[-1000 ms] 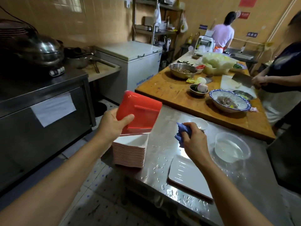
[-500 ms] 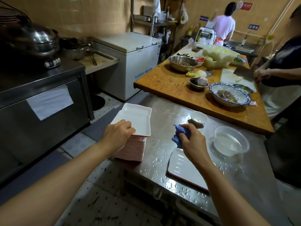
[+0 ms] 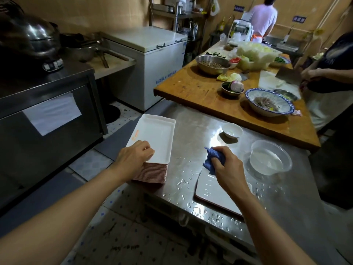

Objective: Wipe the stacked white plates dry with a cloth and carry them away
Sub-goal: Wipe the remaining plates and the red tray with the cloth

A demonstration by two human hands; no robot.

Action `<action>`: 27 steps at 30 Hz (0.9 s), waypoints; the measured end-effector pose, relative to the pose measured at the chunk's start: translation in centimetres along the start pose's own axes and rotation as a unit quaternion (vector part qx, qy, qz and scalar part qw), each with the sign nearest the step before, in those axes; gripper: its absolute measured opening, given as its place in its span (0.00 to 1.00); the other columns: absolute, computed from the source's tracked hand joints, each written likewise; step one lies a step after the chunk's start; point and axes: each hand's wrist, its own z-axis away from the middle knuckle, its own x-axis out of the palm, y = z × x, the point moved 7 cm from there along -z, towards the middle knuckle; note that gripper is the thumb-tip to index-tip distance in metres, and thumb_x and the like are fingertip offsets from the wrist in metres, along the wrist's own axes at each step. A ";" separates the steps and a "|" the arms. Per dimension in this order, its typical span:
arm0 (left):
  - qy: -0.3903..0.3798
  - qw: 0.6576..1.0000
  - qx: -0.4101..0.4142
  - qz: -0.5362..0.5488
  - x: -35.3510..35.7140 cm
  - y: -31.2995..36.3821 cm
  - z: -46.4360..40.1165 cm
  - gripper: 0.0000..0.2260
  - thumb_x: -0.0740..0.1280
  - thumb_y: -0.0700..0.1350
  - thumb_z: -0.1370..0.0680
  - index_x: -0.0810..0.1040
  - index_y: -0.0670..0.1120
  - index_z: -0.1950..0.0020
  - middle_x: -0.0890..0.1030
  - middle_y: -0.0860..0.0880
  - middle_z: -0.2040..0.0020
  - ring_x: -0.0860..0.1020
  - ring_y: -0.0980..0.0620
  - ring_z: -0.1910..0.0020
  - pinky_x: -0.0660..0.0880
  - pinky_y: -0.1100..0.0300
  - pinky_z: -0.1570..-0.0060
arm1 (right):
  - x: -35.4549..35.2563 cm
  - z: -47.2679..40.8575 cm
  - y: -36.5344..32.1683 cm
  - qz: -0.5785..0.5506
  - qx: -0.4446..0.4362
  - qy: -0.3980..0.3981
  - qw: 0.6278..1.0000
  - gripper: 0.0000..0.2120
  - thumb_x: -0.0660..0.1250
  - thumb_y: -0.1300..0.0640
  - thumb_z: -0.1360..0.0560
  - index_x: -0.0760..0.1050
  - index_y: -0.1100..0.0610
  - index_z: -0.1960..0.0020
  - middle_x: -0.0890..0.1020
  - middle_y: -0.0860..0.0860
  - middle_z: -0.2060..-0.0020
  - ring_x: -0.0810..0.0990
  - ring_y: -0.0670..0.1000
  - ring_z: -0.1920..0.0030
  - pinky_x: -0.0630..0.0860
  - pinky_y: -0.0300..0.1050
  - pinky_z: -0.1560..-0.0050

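Head view. The left hand (image 3: 133, 156) lies on the near left corner of the stack of white plates (image 3: 152, 150), fingers curled over the top plate's edge; the fingertips are tucked under the knuckles, so whether they pinch the rim or only rest on it cannot be told. The stack stands at the left edge of the steel table (image 3: 191, 131), its red-edged sides showing beneath the white top. The right hand (image 3: 226, 165) grips a bunched blue cloth (image 3: 212, 159) just above the far end of a single white plate (image 3: 212, 190) lying flat on the near part of the table; the forearm hides part of that plate, and whether the cloth touches it is unclear. A faint orange mark on the top plate is too blurred to read.

Blue lettering on the front of the white chest freezer (image 3: 150, 60), far left, is illegible, as are the blue wall signs (image 3: 299, 19) at the back. A blank-looking paper sheet (image 3: 51, 113) is stuck to the dark steel cabinet (image 3: 28, 131) on the left.

The steel table is wet with scattered drops. On it, right of the hands, sit a clear plastic bowl (image 3: 270, 157) and a small white dish (image 3: 232, 130). Beyond lies a wooden worktop (image 3: 191, 90) with bowls and vegetables. A person (image 3: 332, 73) cut off at the right edge holds a cleaver (image 3: 288, 75); another (image 3: 263, 18) stands at the far wall. Tiled floor below.
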 end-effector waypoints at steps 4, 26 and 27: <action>-0.051 0.998 -0.023 -0.019 0.9 -0.4 -1.3 0.19 0.70 0.56 0.27 0.73 0.47 0.42 0.72 0.51 0.42 0.70 0.51 0.44 0.66 0.60 0.61 | -0.4 0.0 1.2 0.013 0.013 0.002 1.000 0.08 0.63 0.63 0.23 0.75 0.55 0.46 0.80 0.48 0.59 0.79 0.37 0.62 0.72 0.26 0.58; -0.134 0.962 -0.127 0.200 11.6 13.1 -4.7 0.19 0.64 0.46 0.25 0.69 0.46 0.34 0.77 0.44 0.43 0.76 0.42 0.45 0.70 0.55 0.52 | -2.7 3.2 14.1 0.047 0.182 0.021 0.982 0.23 0.58 0.65 0.26 0.61 0.56 0.32 0.74 0.55 0.41 0.75 0.53 0.50 0.66 0.43 0.53; -0.155 0.955 -0.140 0.210 12.8 13.3 -4.7 0.19 0.64 0.45 0.26 0.70 0.44 0.35 0.78 0.43 0.44 0.76 0.41 0.46 0.72 0.55 0.51 | -2.8 3.3 15.1 0.054 0.198 0.024 0.978 0.23 0.59 0.65 0.26 0.61 0.56 0.32 0.74 0.56 0.40 0.75 0.54 0.49 0.68 0.45 0.52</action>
